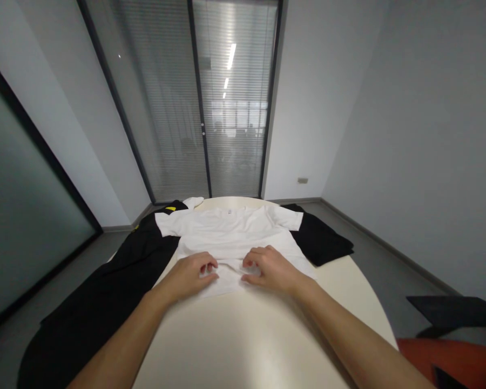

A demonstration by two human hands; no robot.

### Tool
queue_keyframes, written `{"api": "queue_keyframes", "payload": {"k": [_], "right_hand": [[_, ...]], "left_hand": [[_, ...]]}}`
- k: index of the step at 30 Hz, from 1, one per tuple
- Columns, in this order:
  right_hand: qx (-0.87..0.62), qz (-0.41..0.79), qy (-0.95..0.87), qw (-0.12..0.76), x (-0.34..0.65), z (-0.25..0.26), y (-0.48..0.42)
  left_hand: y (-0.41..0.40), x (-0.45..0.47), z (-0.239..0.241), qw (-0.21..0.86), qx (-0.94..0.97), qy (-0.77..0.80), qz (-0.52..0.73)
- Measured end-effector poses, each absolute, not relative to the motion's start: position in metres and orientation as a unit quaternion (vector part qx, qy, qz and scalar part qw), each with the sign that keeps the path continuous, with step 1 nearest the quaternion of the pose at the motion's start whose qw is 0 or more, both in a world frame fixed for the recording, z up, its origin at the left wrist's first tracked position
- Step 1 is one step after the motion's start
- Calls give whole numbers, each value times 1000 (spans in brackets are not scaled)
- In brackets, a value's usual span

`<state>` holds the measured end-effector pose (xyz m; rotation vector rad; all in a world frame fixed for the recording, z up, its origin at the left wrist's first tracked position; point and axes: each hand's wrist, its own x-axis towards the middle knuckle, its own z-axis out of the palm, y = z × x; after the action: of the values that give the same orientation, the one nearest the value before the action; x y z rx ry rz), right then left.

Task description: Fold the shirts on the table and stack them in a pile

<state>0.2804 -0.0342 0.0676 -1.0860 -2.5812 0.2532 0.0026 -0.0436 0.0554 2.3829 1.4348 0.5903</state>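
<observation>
shirt (235, 235), white, lying under and beyond the fingers, looks light, limp and quick to crease, best pinched at the ridge between the curled left hand (192, 274) and right hand (273, 270), whose thumbs stand apart, though whether hidden fingertips catch cloth i cannot tell.

Shirt (235, 232) lies toward table's (227, 346) far edge. Clothes (117, 286) along left edge, another garment (324, 237) far right. Chair (449, 354) off right edge.

A pale table (243, 346) carries a white T-shirt (230, 233) between a black garment (146, 246) and black cloth (324, 240)
</observation>
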Motion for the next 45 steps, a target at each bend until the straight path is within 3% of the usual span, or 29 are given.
{"api": "queue_keyframes", "payload": {"k": [6,14,26,39,45], "right_hand": [[-356,107,-918,140,279,56,-31],[-355,120,-907,190,299,72,-26],[-403,196,-881,152,304,72,-28],[-414,232,-872,125,308,57,-20],[-396,277,-869,106,311,64,-21]], "left_hand": [[-54,10,57,148,840,497,155],[-50,1,57,127,844,502,139],[-50,1,60,130,858,485,108],[-42,-18,62,268,795,513,179],[-40,-25,61,348,775,516,109]]}}
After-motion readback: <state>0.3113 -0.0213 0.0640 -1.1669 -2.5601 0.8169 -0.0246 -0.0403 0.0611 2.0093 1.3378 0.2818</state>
